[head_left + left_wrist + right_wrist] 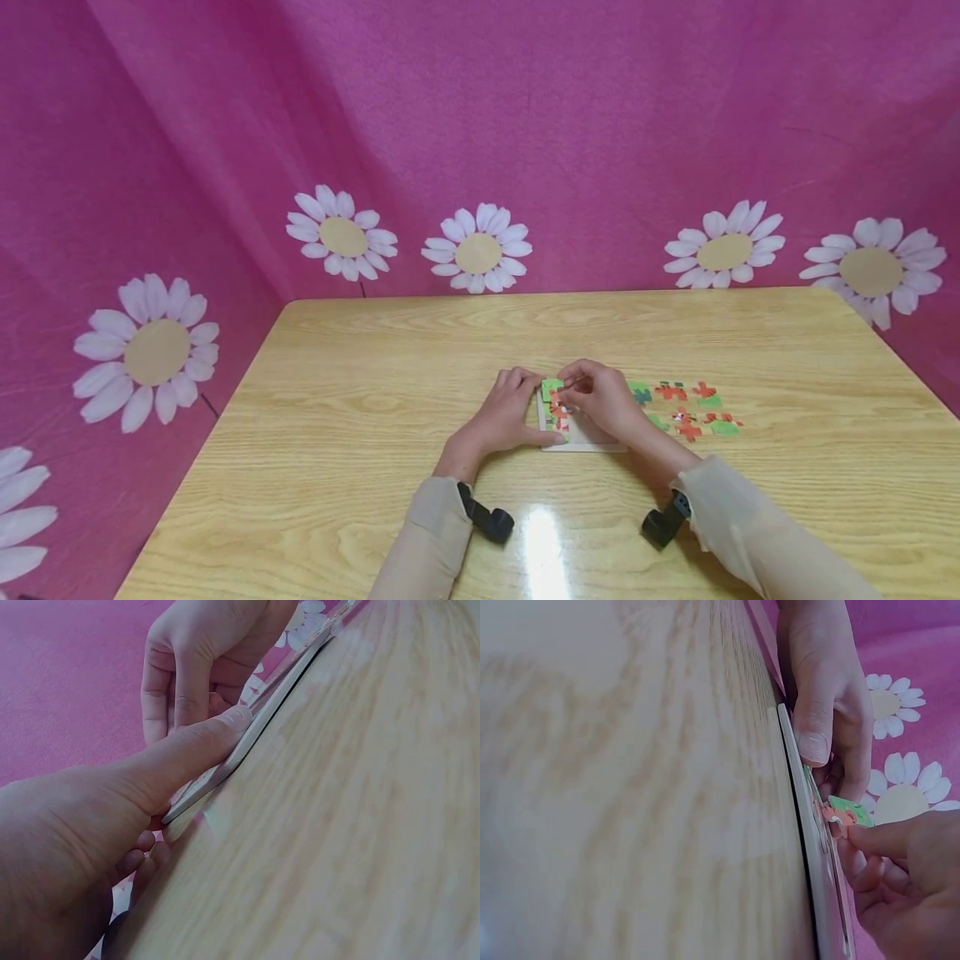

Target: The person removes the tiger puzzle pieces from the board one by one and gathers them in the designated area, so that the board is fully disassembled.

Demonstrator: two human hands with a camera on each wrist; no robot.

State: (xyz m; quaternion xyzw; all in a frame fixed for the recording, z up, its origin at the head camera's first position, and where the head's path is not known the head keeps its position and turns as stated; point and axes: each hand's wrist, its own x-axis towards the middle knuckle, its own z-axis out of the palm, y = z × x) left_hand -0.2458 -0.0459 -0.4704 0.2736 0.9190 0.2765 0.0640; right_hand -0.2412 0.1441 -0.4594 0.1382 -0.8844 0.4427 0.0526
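Observation:
A white puzzle tray [585, 447] lies on the table, with green and orange jigsaw pieces [557, 414] along its left side. My left hand [504, 415] holds the tray's left end, its thumb [225, 724] on the front corner and its fingers at the left edge. Over the tray, my right hand [606, 402] pinches a green and orange jigsaw piece [849, 814] between thumb and fingertips, seen tilted in the right wrist view. Whether that piece touches the tray I cannot tell. The right hand hides part of the tray.
Several loose jigsaw pieces [686, 425] lie in two rough rows on the wooden table [337, 417], right of the tray. A pink curtain [585, 125] with white flowers stands behind the table and at its sides.

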